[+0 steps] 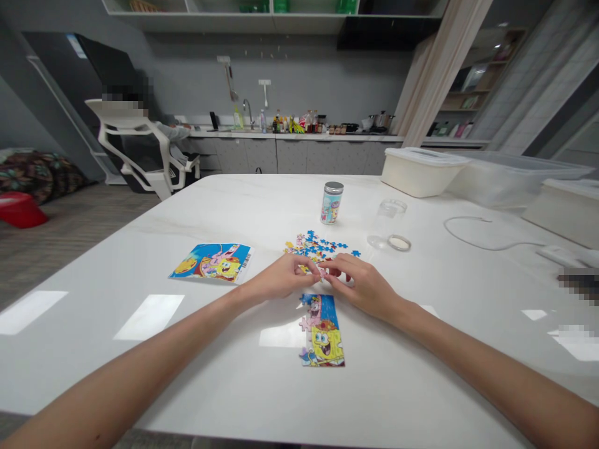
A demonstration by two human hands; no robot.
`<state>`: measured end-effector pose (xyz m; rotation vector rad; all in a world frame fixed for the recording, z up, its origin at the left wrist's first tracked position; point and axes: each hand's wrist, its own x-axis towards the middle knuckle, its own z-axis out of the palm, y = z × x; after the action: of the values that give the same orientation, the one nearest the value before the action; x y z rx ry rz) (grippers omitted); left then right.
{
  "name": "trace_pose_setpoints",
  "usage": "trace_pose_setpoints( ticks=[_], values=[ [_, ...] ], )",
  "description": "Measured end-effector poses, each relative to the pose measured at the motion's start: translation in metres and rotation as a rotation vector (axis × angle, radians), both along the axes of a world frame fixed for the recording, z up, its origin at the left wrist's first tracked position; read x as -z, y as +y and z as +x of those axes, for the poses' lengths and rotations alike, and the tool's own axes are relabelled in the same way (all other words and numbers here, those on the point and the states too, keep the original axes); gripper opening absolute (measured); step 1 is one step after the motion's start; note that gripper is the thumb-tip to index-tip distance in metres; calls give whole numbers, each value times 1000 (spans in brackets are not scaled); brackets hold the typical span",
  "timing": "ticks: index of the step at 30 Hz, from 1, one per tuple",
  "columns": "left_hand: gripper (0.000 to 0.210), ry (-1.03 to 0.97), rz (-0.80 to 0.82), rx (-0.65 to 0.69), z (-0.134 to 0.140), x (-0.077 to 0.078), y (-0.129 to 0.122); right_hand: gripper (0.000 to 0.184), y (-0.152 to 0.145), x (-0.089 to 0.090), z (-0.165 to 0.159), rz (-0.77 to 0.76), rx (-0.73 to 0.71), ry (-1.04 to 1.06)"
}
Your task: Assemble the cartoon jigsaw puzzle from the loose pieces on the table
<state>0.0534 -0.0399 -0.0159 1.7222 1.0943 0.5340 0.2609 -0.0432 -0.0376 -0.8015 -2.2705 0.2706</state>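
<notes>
My left hand (291, 274) and my right hand (352, 279) meet over the white table, fingertips pinched close together. Between them is a small pinkish jigsaw piece (322, 274), partly covered by the fingers. Just beyond lies a loose heap of jigsaw pieces (311, 243), blue, yellow and pink. Nearer to me is a partly joined jigsaw (326, 330), showing a yellow cartoon face and a pink one, with a jagged left edge. To the left, a picture sheet (213, 262) with similar cartoon figures lies on the table.
A printed canister (332, 203) with a metal lid stands behind the heap. Right of it are a clear jar (389, 221) and a ring-shaped lid (399, 242). A white cable (472, 243) and storage boxes (423, 171) occupy the right. Someone sits in an office chair (135, 146) at back left.
</notes>
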Motion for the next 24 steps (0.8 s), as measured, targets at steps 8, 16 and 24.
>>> trace_pose_setpoints(
  ticks=[8, 16, 24],
  values=[
    [21, 21, -12, -11, 1, -4, -1, 13, 1, 0, 1, -22, 4, 5],
    [20, 25, -14, -16, 1, -1, 1, 10, 1, 1, 1, -47, -12, 13],
    [20, 15, -25, -26, 2, -2, 0, 15, 1, 0, 1, -90, 22, 35]
  ],
)
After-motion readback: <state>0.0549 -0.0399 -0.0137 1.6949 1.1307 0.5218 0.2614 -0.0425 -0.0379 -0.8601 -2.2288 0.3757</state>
